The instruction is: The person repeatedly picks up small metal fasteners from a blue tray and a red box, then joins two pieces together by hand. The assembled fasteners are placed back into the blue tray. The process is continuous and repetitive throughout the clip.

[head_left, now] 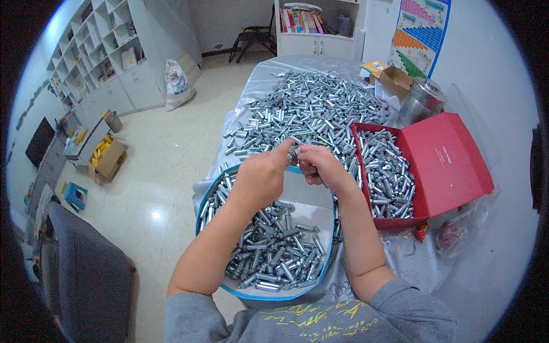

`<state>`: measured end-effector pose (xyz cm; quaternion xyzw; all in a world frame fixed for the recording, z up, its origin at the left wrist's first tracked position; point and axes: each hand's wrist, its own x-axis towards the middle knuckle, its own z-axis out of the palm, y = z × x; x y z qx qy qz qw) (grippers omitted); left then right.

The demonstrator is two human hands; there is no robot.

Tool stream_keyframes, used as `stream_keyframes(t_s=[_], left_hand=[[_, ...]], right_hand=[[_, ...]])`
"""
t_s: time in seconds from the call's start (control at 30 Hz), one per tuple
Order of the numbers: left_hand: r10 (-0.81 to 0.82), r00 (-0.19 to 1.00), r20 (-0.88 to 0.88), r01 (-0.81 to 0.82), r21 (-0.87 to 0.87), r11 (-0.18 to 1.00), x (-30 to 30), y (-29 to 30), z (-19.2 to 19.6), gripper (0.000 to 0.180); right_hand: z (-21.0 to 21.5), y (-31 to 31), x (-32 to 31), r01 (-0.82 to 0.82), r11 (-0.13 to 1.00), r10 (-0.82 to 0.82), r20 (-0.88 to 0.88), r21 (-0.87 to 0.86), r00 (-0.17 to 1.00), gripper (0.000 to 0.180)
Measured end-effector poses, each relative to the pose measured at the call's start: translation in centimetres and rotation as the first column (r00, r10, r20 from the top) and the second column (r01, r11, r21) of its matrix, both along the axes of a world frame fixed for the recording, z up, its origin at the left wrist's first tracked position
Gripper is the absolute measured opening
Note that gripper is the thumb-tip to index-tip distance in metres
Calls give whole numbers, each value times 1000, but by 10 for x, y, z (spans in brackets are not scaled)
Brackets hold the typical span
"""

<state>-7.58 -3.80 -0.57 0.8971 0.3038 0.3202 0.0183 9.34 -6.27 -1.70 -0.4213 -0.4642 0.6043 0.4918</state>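
I pinch a small silver metal sleeve (293, 153) between both hands, my left hand (264, 177) closing its grip on one end and my right hand (320, 164) on the other. Directly below my grip lies the round blue-rimmed white tray (311, 201) of finished metal pieces. Beyond my grip the loose heap of silver metal parts (306, 108) covers the desk (260, 80); right of it stands the open red cardboard box (446, 166).

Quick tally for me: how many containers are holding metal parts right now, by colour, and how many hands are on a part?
Red box with metal sleeves: 1
Blue-rimmed round basin with metal sleeves: 1
Hands, left hand and right hand, together gripping one small metal part: 2
Total: 2 containers, 2 hands
The loose pile on the table is too dense to count.
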Motion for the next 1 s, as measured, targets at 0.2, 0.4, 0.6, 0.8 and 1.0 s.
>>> stream_keyframes(t_s=[0.2, 0.4, 0.6, 0.8, 1.0], left_hand=[[-17, 1000, 3, 17, 5, 1000, -2, 3, -1, 39], [21, 999, -29, -21, -22, 1000, 0, -1, 4, 39], [5, 999, -38, -5, -20, 1000, 0, 1, -1, 41], [-42, 996, -76, 40, -30, 999, 3, -2, 1, 40], [-16, 996, -82, 11, -60, 998, 1, 1, 4, 40]], right_hand=[[0, 3, -2, 66, 998, -66, 192, 6, 979, 24], [5, 0, -4, 99, 994, -84, 299, -36, 950, 27], [5, 1, -8, 88, 994, -75, 195, -61, 978, 24], [0, 5, 4, 94, 995, -93, 95, -10, 991, 21], [7, 0, 2, -10, 1000, 11, 88, -16, 996, 20]])
